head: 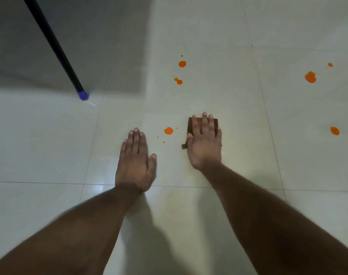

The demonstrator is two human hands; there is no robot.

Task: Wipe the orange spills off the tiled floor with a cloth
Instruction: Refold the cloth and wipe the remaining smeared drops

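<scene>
My right hand (204, 143) lies flat on a dark brown folded cloth (191, 124), pressing it to the pale tiled floor (238, 116); most of the cloth is hidden under the palm. My left hand (136, 161) rests flat on the floor with fingers together and nothing in it. An orange spill (168, 131) with small droplets lies between the two hands. More orange spots sit farther off: one (182, 64), a pair (178, 81), a large one at the right (310, 77), a faint one (330, 64) and another (335, 131).
A black pole with a blue tip (82, 94) leans in from the upper left and touches the floor. A shadowed wall (50, 26) or dark area fills the upper left. A faint yellowish smear (177, 197) marks the tile below the hands.
</scene>
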